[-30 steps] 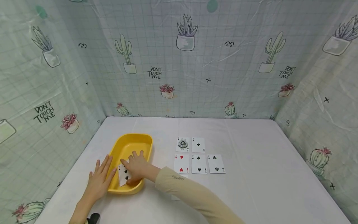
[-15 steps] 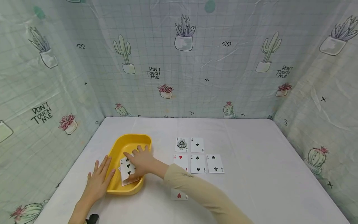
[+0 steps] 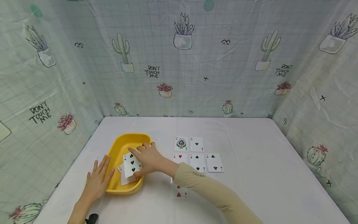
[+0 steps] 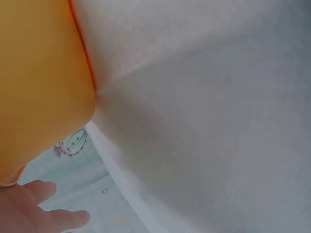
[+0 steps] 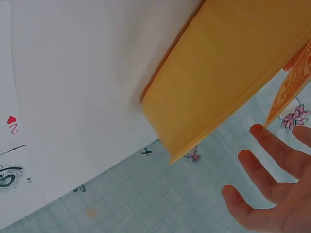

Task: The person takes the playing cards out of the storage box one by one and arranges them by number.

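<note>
My right hand [image 3: 150,160] is over the yellow tray [image 3: 113,183], pinching a spade playing card [image 3: 129,165] between thumb and index finger while the other fingers stretch out. In the right wrist view the card's orange patterned back [image 5: 293,83] shows at a fingertip. Beneath it, another playing card [image 3: 126,180] with a red mark lies in the tray, partly covered. My left hand [image 3: 96,180] rests along the tray's left rim, fingers straight and spread; the left wrist view catches only some of its fingers [image 4: 43,191] beside the yellow wall.
Face-up cards lie in rows right of the tray: an ace of spades [image 3: 181,143] and ace of clubs [image 3: 197,144] at the back, then a two of hearts [image 3: 180,158], two of spades [image 3: 197,163] and two of clubs [image 3: 214,163]. My right sleeve partly hides a heart card [image 3: 179,193].
My right hand has lifted the spade card off the other card and moved it right and back within the tray. The red-marked card beneath now shows. My left hand stays at the rim.
</note>
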The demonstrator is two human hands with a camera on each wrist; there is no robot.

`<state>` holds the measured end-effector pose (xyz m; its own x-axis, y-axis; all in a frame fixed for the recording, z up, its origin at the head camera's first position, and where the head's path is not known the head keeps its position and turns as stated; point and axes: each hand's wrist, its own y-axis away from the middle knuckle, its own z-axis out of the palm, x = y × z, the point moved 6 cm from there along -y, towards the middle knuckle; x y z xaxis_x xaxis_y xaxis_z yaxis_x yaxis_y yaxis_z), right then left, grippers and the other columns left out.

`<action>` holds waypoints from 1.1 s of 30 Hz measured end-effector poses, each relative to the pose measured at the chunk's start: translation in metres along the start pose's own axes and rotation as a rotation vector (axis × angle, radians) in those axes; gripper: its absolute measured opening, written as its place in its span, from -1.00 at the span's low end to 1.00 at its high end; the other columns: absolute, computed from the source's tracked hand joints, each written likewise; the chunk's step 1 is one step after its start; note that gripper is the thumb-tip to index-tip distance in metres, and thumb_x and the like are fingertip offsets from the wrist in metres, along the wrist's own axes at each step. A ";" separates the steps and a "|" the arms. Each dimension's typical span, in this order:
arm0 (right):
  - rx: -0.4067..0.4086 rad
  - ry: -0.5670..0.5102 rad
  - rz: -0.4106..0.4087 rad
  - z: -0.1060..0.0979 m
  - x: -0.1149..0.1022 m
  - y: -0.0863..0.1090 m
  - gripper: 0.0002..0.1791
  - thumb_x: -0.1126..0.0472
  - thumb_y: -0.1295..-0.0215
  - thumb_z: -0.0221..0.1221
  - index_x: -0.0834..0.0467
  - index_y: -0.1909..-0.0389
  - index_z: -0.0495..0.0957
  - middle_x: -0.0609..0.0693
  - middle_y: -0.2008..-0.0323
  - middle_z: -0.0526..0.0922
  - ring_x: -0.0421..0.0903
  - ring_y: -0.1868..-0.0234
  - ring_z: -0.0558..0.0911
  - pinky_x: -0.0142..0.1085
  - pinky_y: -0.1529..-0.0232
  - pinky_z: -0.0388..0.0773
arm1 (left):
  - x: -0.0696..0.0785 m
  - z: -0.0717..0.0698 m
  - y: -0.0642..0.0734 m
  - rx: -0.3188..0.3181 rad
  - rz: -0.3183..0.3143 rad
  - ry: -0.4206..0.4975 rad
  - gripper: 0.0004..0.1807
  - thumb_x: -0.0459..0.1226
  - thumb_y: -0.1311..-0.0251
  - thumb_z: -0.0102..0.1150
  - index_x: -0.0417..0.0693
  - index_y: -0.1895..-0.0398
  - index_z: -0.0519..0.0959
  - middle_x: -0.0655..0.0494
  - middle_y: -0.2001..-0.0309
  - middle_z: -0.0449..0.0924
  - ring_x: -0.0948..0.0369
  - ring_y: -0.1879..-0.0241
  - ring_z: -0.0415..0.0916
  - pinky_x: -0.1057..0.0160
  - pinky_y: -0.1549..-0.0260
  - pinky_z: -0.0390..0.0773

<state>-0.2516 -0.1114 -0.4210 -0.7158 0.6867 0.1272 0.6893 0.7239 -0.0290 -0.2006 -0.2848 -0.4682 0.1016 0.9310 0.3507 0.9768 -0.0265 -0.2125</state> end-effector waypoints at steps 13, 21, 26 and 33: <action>0.079 0.033 0.002 -0.008 0.013 0.039 0.03 -0.49 0.12 0.00 -0.13 -0.36 -0.10 -0.11 -0.16 0.35 -0.06 -0.15 0.26 -0.04 -0.10 0.25 | 0.001 -0.001 -0.001 0.012 0.013 0.011 -0.36 0.00 -0.33 -0.33 -0.03 -0.39 -0.11 -0.15 -0.39 -0.09 -0.29 -0.33 -0.32 -0.54 0.07 -0.10; 0.109 0.009 0.003 -0.011 0.022 0.063 0.02 -0.45 0.09 0.01 -0.11 -0.36 -0.10 -0.10 -0.14 0.37 -0.08 -0.13 0.26 -0.05 -0.09 0.23 | 0.001 0.000 -0.001 0.011 0.009 0.009 -0.36 -0.01 -0.33 -0.32 -0.04 -0.39 -0.11 -0.15 -0.39 -0.09 -0.28 -0.34 -0.32 -0.53 0.05 -0.11; 0.124 -0.018 0.002 -0.009 0.030 0.078 0.01 -0.44 0.09 0.02 -0.10 -0.36 -0.09 -0.10 -0.13 0.38 -0.08 -0.12 0.26 -0.04 -0.08 0.22 | 0.002 -0.001 -0.001 0.007 0.006 0.011 -0.36 -0.01 -0.33 -0.32 -0.04 -0.39 -0.11 -0.15 -0.39 -0.10 -0.27 -0.34 -0.34 -0.53 0.05 -0.11; 0.157 -0.016 0.002 -0.004 0.043 0.102 0.01 -0.44 0.10 0.03 -0.08 -0.36 -0.06 -0.09 -0.12 0.39 -0.08 -0.09 0.27 -0.01 -0.04 0.24 | 0.003 -0.003 0.000 0.004 0.004 0.016 -0.36 -0.02 -0.32 -0.29 -0.06 -0.38 -0.09 -0.16 -0.38 -0.08 -0.28 -0.34 -0.33 -0.53 0.05 -0.10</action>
<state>-0.2120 -0.0081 -0.4144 -0.7171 0.6881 0.1108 0.6657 0.7233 -0.1837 -0.1997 -0.2833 -0.4646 0.1087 0.9248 0.3645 0.9755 -0.0288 -0.2180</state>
